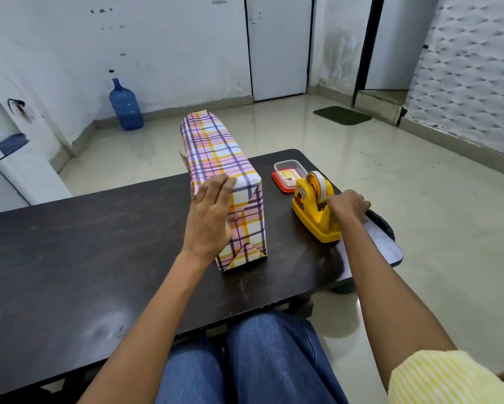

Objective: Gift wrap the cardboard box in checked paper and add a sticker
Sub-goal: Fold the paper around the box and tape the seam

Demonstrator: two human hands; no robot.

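Note:
The box (215, 153), wrapped in pink, yellow and purple checked paper, lies lengthwise on the dark table (84, 243), its near end folded into flaps. My left hand (209, 217) presses flat against the near end's left side, fingers straight up to the top edge. My right hand (348, 205) sits at the cutter end of the yellow tape dispenser (313, 211), fingers curled there; whether it pinches tape is hidden. A small clear container (290, 173) on a red lid, holding a yellow card or sticker, stands behind the dispenser.
A dark-rimmed tray with a white surface (382, 240) hangs over the table's right edge under my right forearm. Beyond the table are a blue water bottle (125, 106), a white dispenser cabinet (17, 158) and a green mat (342, 115).

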